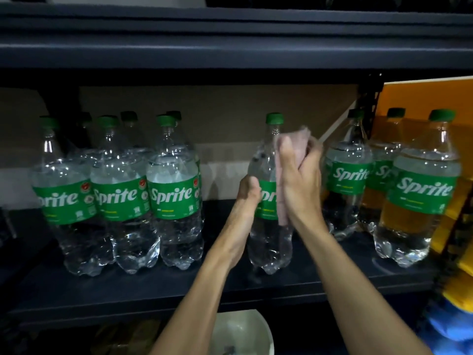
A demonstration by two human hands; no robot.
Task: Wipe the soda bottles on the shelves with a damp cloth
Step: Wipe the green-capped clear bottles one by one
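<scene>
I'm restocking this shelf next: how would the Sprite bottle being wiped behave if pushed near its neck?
Probably heavy: the bottle looks full of clear soda. Tall and narrow, it may tip if pushed high; the left hand grips its middle. Smooth plastic could feel slippery under the cloth.

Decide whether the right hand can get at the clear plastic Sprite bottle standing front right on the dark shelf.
Probably yes. The right hand, holding a pink cloth, works left of that clear plastic Sprite bottle, and the dark shelf front between them is open.
</scene>
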